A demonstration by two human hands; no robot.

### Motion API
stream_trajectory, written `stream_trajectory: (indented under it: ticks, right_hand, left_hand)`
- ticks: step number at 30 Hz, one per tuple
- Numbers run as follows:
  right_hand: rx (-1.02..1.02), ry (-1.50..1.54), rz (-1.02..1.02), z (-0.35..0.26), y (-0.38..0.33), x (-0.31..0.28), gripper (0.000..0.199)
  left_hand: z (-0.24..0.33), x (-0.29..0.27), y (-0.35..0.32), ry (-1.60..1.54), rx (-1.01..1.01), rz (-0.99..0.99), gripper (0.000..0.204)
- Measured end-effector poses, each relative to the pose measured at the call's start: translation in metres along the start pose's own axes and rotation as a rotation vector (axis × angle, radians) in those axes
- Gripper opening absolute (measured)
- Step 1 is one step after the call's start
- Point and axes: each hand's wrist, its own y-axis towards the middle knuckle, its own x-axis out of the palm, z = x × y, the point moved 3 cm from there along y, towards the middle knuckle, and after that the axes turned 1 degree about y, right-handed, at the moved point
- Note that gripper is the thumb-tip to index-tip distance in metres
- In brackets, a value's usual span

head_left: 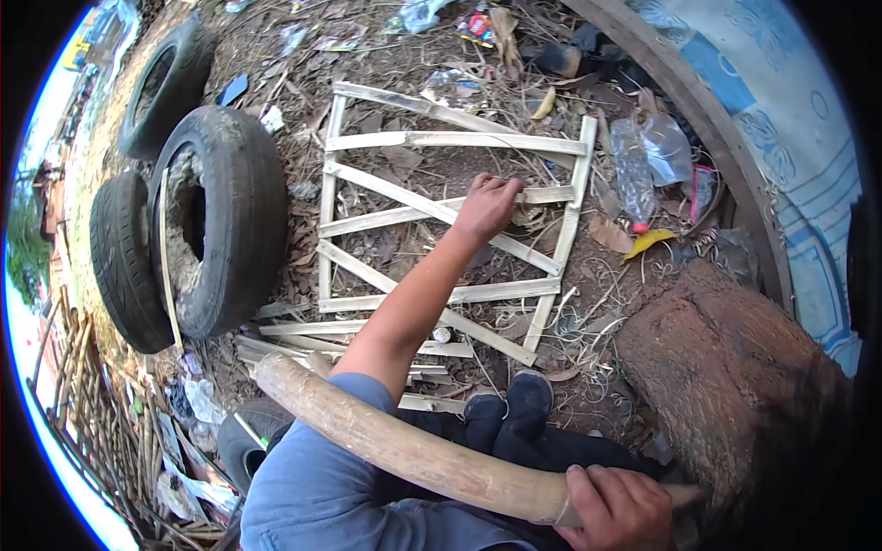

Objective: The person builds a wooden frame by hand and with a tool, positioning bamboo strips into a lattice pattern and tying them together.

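A frame of pale wooden slats (367,140) lies on the littered ground, its strips crossing in zigzags between two side rails. My left hand (487,209) reaches over its middle, fingers curled on one slanting slat (547,195); the palm side is hidden. Low in the view, my right hand (617,507) is wrapped round the end of a thick, curved wooden handle (413,445) that slopes across my lap. A tapered tip shows past that hand, too dark to make out its kind.
Old tyres (230,220) stand at the left, and loose slats (312,328) lie below the frame. Plastic bottles (632,170) lie at the right, near a large reddish-brown block (726,358). My shoes (528,404) are close to the frame's near edge. Poles (87,413) are heaped at lower left.
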Motion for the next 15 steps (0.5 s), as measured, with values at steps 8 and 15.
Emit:
stream_trajectory:
  ticks: [8,15]
  right_hand:
    - [0.007,-0.02,0.021,-0.013,-0.006,0.001,0.052]
    - [0.047,-0.027,0.026,-0.012,-0.007,-0.003,0.052]
  left_hand:
    - [0.044,-0.01,-0.008,0.126,-0.127,0.151,0.047]
    - [0.102,-0.015,-0.001,0.064,-0.422,0.274,0.069]
